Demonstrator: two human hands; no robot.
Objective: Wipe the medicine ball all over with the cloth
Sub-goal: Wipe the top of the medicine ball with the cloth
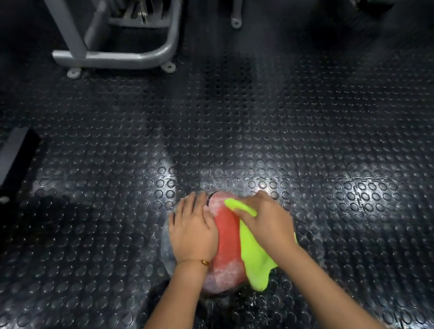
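Right hand (268, 219) is gripping the neon yellow-green cloth (253, 259), fingers curled around it, pressing it against the right side of the medicine ball (227, 241). Left hand (191, 231) is lying open and flat on the ball's left side, a thin bracelet (201, 262) sitting at the wrist. Ball, red with grey, is resting low centre of frame on studded black rubber flooring (315, 123). Grey machine frame (118, 54) is standing upper left.

Both hands covered most of the medicine ball (226, 235), its underside was out of sight, and the grey machine frame (124, 52) got cropped up top.
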